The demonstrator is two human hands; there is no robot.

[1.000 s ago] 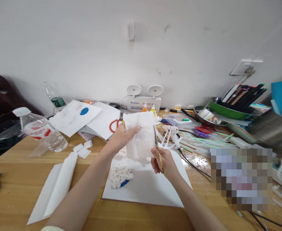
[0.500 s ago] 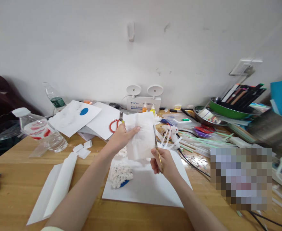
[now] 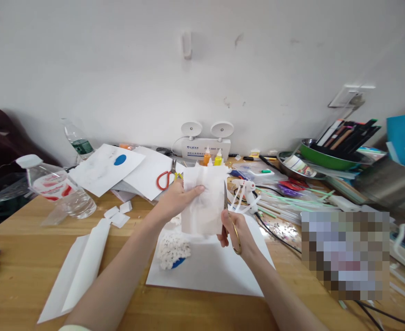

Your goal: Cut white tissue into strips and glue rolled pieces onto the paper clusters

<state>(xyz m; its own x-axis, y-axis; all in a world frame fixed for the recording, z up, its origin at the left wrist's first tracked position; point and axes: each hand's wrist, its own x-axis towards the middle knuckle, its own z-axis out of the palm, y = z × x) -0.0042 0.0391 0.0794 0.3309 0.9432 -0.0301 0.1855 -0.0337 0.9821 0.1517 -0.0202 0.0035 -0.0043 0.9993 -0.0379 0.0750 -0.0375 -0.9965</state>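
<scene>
My left hand (image 3: 183,196) pinches a folded sheet of thin white paper (image 3: 209,214) by its left side, thumb on top. Gold-handled scissors (image 3: 236,236) are in my right hand (image 3: 235,230), their blades upright along the paper's right edge. Whether the blades are cutting into it, I cannot tell. Below the hands lies a large white sheet (image 3: 219,273) on the table. On that sheet's left part sits a clump of small white curled pieces (image 3: 174,249), with a blue patch (image 3: 178,263) showing under it.
Red-handled scissors (image 3: 163,180) lie behind my left hand. A white glue gun (image 3: 248,193) stands back right, its black cord running forward. At left are a water bottle (image 3: 64,191) and rolled white paper (image 3: 88,266). A green bowl (image 3: 330,156) of markers stands far right.
The held paper has shifted slightly right and down, and the scissors have moved right with it. Orange and yellow bottles behind the paper show more fully.
</scene>
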